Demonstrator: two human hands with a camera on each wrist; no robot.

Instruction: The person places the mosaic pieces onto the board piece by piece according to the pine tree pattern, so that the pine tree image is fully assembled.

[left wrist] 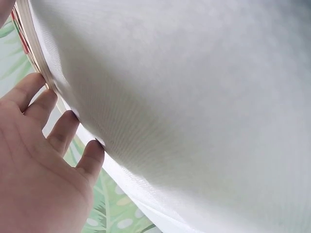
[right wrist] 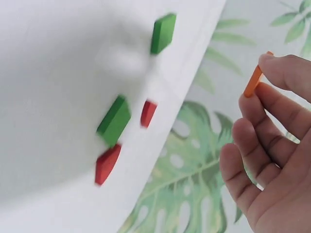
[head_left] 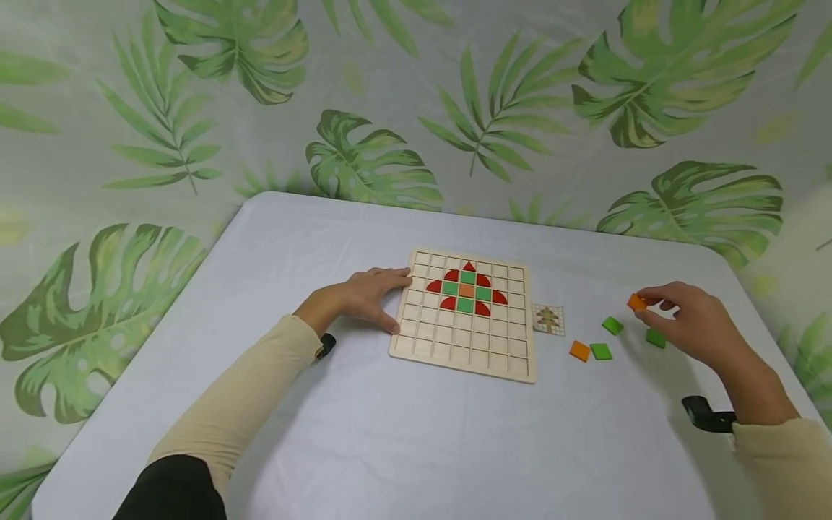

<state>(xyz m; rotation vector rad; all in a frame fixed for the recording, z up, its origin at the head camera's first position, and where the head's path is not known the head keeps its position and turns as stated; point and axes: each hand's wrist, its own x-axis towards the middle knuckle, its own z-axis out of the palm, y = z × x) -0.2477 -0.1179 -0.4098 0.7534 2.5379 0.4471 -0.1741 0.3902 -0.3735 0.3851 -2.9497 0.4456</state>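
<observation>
My right hand pinches an orange square tile between thumb and fingertips, above the right part of the table. My left hand spreads along the left edge of the wooden grid board, its fingertips and thumb right at the rim. On the board, red rounded pieces, green squares, an orange square and a red triangle form a tree-like pattern. A small pattern card lies beside the board's right edge.
Between the card and my right hand lie another orange tile and green tiles. The right wrist view also has red pieces on the white tablecloth. A leaf-printed cloth hangs behind the table.
</observation>
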